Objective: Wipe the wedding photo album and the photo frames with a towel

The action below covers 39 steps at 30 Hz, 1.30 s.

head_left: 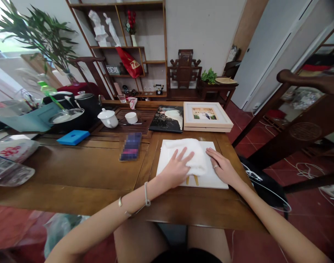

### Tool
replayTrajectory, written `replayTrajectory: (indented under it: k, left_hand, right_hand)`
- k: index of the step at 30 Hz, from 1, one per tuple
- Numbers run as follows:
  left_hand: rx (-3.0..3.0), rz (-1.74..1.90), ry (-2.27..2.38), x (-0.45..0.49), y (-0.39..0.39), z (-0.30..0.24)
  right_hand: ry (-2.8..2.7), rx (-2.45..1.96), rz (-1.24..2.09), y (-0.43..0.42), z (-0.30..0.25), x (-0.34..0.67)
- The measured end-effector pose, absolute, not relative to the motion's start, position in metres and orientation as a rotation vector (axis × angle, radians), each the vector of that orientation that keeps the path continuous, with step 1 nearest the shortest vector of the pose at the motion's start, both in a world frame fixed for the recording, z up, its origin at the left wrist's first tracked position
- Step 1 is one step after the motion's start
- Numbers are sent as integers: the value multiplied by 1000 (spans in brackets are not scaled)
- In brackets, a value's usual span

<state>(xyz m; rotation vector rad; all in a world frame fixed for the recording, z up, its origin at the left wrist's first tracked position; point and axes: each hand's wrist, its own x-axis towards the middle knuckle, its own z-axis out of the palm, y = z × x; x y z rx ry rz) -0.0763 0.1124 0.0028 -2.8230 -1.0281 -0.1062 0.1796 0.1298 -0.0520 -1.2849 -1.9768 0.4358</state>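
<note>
Left hand (178,167), fingers spread, presses the towel (193,151) on the white board (211,179); right hand (224,168) lies flat at the towel's three o'clock.

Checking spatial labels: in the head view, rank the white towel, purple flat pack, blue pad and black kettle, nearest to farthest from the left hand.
1. white towel: directly under the left hand, touching.
2. purple flat pack: to its left, mid-table.
3. blue pad: farther left.
4. black kettle: far left, at the back.

A pixelated patch (131,146) on the counter (82,164) masks some flat object. The white towel (194,149) covers much of the white panel (207,181) beneath.
</note>
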Motion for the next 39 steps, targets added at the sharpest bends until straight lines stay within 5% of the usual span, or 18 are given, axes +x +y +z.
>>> replayTrajectory:
  k: [8, 22, 34, 39]
  left_hand:
    - [-2924, -293, -747, -106, 16, -1]
    - [-2767, -54, -1201, -110, 150, 4]
    - [-3013, -186, -884, -159, 42, -1]
    - [-3016, -187, -976, -157, 60, 1]
  right_hand:
    - [-1935, -1324, 437, 127, -54, 175]
    - [-1986, -1321, 431, 128, -49, 177]
    - [-1999, -1332, 403, 126, -54, 174]
    - [-1998, -1329, 397, 127, -54, 174]
